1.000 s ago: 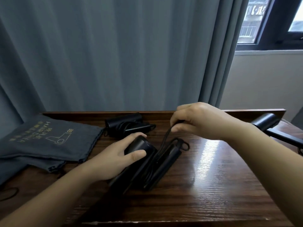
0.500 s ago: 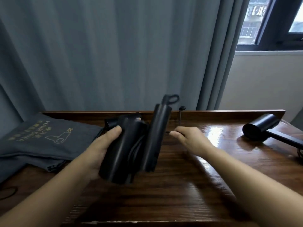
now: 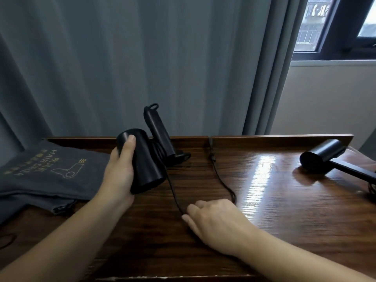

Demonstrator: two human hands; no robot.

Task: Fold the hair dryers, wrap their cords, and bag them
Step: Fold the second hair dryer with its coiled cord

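Gripping the folded hair dryer [image 3: 145, 165], the left hand [image 3: 120, 171] lifts it; right hand [image 3: 213, 218] apparently pinches its cord [image 3: 174, 192]; bag [image 3: 48, 171] flat.

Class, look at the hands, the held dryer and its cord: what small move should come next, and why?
Probably the right hand should wind the cord round the hair dryer gripped by the left hand: the cord lies loose across the table.

Head-worn view, forward-down over table [image 3: 264, 231]
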